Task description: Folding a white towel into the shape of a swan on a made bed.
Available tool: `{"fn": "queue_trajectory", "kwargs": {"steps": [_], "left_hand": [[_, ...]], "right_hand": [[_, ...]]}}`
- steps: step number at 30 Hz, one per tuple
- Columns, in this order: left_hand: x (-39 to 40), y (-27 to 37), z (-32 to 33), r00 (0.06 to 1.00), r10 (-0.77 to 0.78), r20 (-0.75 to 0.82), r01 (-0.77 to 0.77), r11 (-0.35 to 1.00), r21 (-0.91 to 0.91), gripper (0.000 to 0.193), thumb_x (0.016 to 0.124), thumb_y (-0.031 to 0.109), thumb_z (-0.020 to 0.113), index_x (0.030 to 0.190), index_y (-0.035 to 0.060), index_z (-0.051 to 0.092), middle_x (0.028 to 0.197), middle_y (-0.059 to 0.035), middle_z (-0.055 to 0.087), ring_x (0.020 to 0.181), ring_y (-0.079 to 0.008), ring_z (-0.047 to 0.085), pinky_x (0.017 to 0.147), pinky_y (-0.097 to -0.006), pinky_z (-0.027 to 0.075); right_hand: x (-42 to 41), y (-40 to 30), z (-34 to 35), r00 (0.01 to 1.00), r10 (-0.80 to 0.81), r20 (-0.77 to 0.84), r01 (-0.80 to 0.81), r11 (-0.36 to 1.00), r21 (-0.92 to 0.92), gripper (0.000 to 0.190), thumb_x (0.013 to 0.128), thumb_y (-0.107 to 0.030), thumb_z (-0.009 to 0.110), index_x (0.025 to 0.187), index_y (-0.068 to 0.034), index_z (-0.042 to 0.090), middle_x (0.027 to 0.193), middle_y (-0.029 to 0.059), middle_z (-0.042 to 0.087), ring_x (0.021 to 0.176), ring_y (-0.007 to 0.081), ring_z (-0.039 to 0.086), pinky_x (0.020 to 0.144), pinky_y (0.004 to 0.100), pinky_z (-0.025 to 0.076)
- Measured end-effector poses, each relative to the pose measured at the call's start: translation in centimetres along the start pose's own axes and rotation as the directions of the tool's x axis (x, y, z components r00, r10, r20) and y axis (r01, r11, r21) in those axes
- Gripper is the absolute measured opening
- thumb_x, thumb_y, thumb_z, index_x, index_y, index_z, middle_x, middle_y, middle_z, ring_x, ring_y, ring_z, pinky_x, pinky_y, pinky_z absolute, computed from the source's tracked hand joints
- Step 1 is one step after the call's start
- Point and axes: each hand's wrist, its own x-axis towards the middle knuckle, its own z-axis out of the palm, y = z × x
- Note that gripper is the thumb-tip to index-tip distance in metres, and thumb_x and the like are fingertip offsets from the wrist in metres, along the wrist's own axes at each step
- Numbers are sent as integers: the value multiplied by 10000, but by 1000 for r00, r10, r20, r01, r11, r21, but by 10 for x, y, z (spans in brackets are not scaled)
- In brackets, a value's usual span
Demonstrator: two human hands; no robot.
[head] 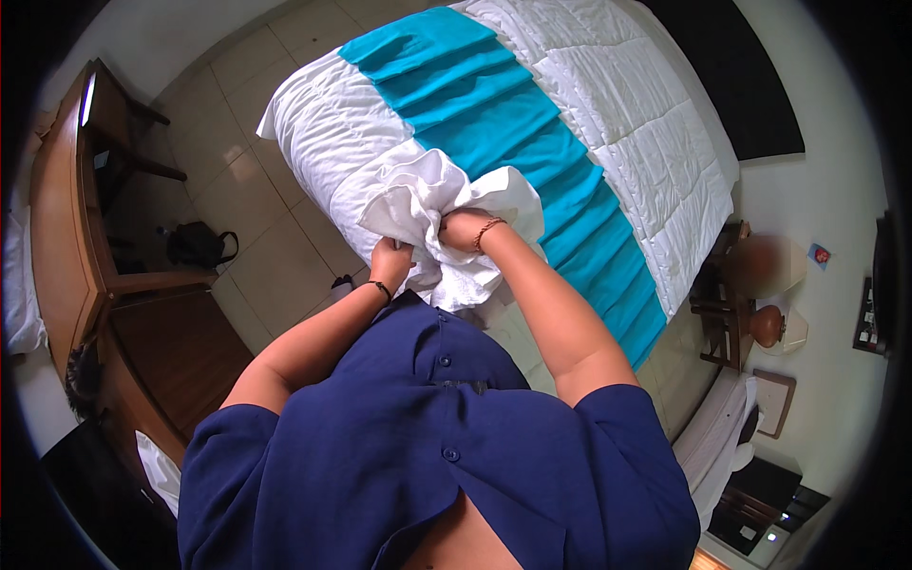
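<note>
A white terry towel (467,281) is gathered into a ruffled bunch at the near side of the bed, in front of my body. My right hand (464,229) grips the gathered middle of it, with the fingertips hidden in the folds. My left hand (392,261) pinches the towel's lower left edge. Loose ruffles fan out above both hands. Beneath and beyond the towel lie a white sheet (320,135) and a pleated turquoise bed runner (491,107) that crosses the bed.
A white quilted comforter (634,135) covers the bed's right part. At left stands a wooden desk (68,206), with a black bag (196,244) on the tiled floor (249,192) beside it. Bedside lamps, one with a round brown base (768,326), stand at right.
</note>
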Motion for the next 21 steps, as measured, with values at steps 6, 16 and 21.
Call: {"fn": "queue_trajectory", "kwargs": {"steps": [6, 16, 21], "left_hand": [[-6, 11, 3, 997, -72, 31, 72, 997, 19, 344, 893, 128, 498, 1173, -71, 511, 1141, -150, 576, 931, -247, 616, 650, -348, 580], [27, -20, -11, 941, 86, 327, -302, 647, 700, 294, 910, 138, 433, 1099, -35, 577, 1027, -172, 609, 918, -260, 617, 690, -360, 540], [31, -16, -22, 948, 213, 238, -304, 828, 471, 327, 852, 194, 471, 1013, -61, 595, 1026, -254, 620, 1025, -385, 562, 893, -400, 418]], "right_hand": [[-30, 20, -4, 969, -180, -172, 232, 904, 360, 353, 880, -227, 470, 1155, -60, 617, 1161, 126, 619, 1064, 268, 578, 941, 313, 424], [-144, -1, 97, 262, -194, -945, 322, 941, -104, 283, 779, -277, 625, 1050, -193, 637, 1236, 25, 524, 1219, 246, 452, 1028, 470, 289], [-120, 6, 141, 385, -292, -876, 51, 954, -296, 314, 748, -370, 667, 1056, -389, 610, 1378, -34, 436, 1388, 252, 197, 1036, 693, 62]]}}
